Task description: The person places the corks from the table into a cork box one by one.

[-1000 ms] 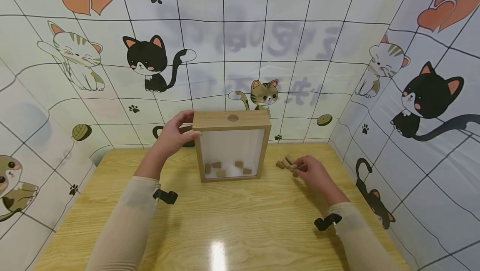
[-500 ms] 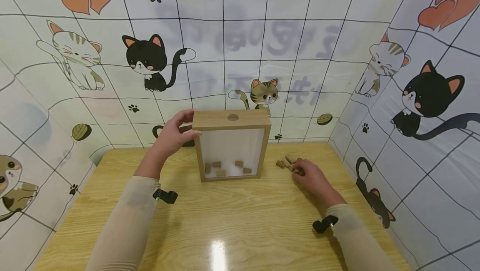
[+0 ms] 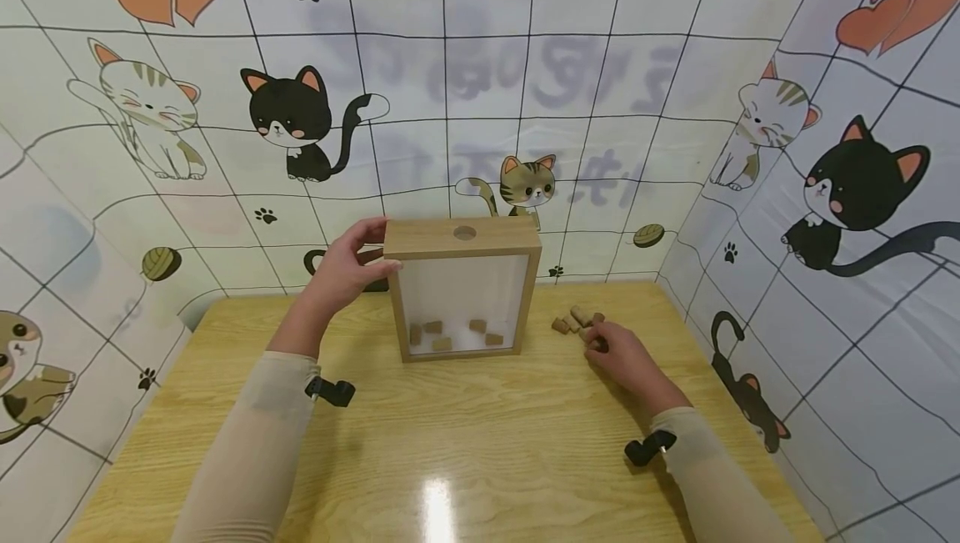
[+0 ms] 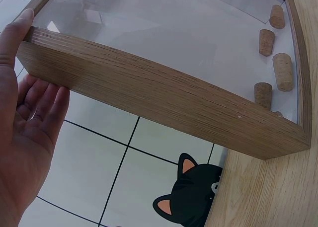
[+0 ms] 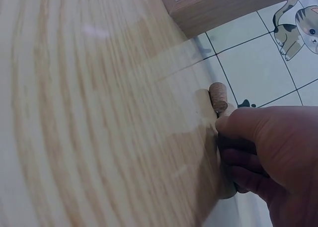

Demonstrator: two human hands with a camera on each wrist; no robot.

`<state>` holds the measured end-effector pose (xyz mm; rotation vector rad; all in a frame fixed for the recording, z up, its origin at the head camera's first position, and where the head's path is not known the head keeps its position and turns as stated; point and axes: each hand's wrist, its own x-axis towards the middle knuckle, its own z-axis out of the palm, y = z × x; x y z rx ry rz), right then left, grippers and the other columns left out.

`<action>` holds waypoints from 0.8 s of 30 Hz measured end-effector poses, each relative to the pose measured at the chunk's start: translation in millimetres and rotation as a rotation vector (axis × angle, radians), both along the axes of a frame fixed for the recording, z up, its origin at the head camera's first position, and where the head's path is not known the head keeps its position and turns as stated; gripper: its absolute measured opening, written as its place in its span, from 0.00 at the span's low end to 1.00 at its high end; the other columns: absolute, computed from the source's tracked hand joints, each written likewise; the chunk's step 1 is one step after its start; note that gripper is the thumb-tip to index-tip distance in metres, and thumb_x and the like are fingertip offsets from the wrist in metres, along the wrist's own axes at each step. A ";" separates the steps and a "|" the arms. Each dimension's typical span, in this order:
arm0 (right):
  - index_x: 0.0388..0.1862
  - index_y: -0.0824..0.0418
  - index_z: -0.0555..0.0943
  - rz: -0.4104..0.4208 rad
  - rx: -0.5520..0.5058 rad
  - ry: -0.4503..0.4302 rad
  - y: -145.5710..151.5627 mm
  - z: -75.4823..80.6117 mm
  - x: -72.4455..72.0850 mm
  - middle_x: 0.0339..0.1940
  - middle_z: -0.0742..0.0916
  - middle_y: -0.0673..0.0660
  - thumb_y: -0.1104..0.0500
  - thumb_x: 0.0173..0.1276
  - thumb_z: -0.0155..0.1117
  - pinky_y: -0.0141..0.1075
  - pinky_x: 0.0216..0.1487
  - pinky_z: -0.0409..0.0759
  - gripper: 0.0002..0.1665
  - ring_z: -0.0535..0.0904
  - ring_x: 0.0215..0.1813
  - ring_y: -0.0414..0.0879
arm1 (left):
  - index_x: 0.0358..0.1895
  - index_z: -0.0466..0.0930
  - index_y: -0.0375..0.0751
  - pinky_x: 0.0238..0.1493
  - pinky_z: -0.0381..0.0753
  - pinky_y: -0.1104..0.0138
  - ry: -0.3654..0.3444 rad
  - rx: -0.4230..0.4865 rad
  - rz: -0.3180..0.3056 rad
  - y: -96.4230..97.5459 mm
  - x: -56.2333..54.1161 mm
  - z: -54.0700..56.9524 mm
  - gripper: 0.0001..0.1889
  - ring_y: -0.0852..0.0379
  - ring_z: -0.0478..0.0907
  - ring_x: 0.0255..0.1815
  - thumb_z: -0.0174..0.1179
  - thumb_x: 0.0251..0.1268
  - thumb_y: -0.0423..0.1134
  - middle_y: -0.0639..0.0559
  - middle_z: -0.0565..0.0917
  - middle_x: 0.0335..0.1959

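Note:
A wooden shadow-box frame (image 3: 463, 241) with a clear front and a round hole (image 3: 465, 233) in its top stands upright on the table. Several corks (image 4: 283, 72) lie inside along its bottom. My left hand (image 3: 348, 266) grips the box's upper left corner, thumb on the front rim and fingers at the back edge. To the right of the box lies a small pile of loose corks (image 3: 580, 315). My right hand (image 3: 626, 359) is at the pile's near side, fingers curled, and seems to pinch a cork mostly hidden by them. One cork (image 5: 217, 96) lies just beyond the thumb.
The pale wooden table (image 3: 480, 443) ends close behind the box, against a wall covering (image 3: 420, 143) printed with cats and grid lines. A similar wall side (image 3: 862, 318) borders the table on the right. Black wrist mounts (image 3: 330, 391) sit on both sleeves.
My right hand has shifted slightly down and toward me at the pile, uncovering a cork at its far side. The left hand keeps its hold, and the box stays in place.

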<state>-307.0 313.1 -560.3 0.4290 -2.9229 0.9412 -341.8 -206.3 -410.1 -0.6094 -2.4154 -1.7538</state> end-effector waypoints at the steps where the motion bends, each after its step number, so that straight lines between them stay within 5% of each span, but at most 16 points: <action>1: 0.50 0.63 0.85 0.000 -0.005 0.001 -0.1 0.5 0.3 0.45 0.86 0.55 0.67 0.77 0.72 0.49 0.48 0.84 0.07 0.81 0.46 0.50 | 0.85 0.66 0.42 0.80 0.76 0.46 0.001 -0.002 -0.001 0.0 -0.2 0.0 0.41 0.37 0.74 0.77 0.76 0.73 0.36 0.38 0.76 0.74; 14: 0.54 0.65 0.87 -0.003 -0.096 -0.006 -5.7 14.2 0.0 0.48 0.88 0.57 0.66 0.77 0.74 0.49 0.49 0.87 0.10 0.85 0.48 0.51 | 0.85 0.66 0.40 0.83 0.71 0.42 0.002 0.013 -0.010 1.3 2.2 1.6 0.41 0.38 0.72 0.78 0.75 0.74 0.34 0.36 0.76 0.74; 24: 0.55 0.67 0.89 0.032 -0.059 0.115 -17.7 36.1 -5.6 0.47 0.87 0.58 0.67 0.76 0.74 0.48 0.46 0.88 0.12 0.84 0.46 0.52 | 0.84 0.66 0.38 0.84 0.69 0.42 -0.005 0.024 -0.013 1.7 3.3 1.8 0.39 0.39 0.73 0.77 0.74 0.74 0.33 0.36 0.75 0.73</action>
